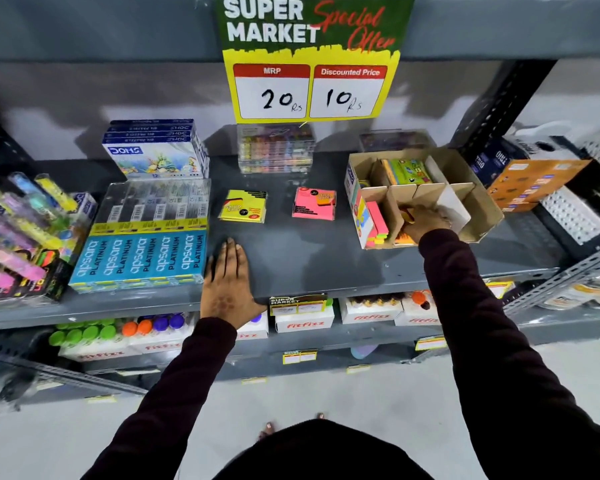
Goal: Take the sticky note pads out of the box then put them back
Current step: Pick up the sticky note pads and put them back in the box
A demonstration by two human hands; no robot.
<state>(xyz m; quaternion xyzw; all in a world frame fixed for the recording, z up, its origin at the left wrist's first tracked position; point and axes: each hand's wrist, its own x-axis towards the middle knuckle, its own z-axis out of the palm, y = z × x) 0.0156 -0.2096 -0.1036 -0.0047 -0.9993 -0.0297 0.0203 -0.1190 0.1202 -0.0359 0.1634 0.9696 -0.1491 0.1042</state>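
grey metal shelf (291, 265); brown cardboard box (471, 188) with white dividers, showing neon pink, yellow and orange pads inside; yellow sticky note pad (244, 206) carrying black stripes and a red label; pink sticky note pad (314, 203) showing an orange label; blue apsara pencil packs (142, 258) bearing white lettering; sleeves (482, 323) showing dark maroon.
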